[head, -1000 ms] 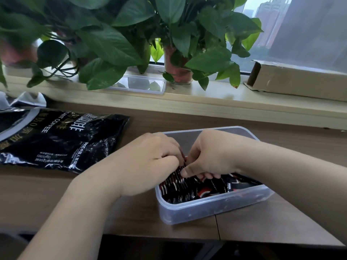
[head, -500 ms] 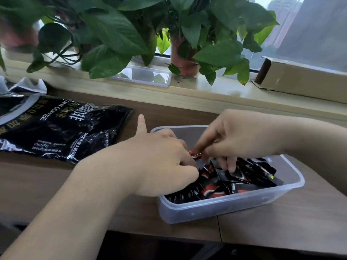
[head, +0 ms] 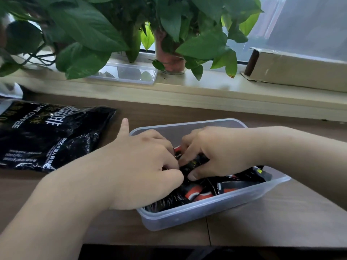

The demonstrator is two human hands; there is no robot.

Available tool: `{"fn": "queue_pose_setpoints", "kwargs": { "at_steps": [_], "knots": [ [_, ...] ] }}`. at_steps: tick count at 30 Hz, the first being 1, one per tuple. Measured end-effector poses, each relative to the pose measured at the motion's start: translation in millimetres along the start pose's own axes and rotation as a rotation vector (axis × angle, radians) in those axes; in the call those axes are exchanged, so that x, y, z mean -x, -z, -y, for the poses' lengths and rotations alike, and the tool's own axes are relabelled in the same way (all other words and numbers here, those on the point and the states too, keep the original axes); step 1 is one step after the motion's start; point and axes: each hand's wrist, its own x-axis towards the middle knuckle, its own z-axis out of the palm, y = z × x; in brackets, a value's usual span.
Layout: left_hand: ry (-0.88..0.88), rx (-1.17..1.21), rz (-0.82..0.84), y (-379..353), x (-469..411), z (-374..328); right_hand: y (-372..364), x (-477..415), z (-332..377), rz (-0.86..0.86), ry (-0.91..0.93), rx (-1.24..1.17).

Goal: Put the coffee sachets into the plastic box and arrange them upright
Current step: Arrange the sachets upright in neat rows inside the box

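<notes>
You're gripping sachets (head: pixel 199 194) mid-box (head: pixel 206 216) w/ both hands' fingers curling tight on them, box sitting near the desk's (head: pixel 262 222) front edge, so try bracing the upright row w/ the L hand (head: pixel 142 166) while the R hand (head: pixel 221 152) is tipping loose ones against it.

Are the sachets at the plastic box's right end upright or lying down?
Lying down: those coffee sachets show their broad printed faces and overlap loosely. Those under the left hand and right hand are hidden.
</notes>
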Motion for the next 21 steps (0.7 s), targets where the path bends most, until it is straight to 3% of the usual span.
{"fn": "queue_pose_setpoints", "kwargs": {
  "at_steps": [13, 17, 21],
  "knots": [
    [0.036, -0.027, 0.021, 2, 1, -5, 12, 5, 2, 0.132, -0.022, -0.061],
    [0.033, -0.051, 0.027, 2, 3, -5, 21, 18, 0, -0.011, -0.043, -0.253],
    [0.030, -0.034, 0.016, 2, 4, -3, 34, 38, -11, -0.315, -0.130, -0.343]
  ]
}}
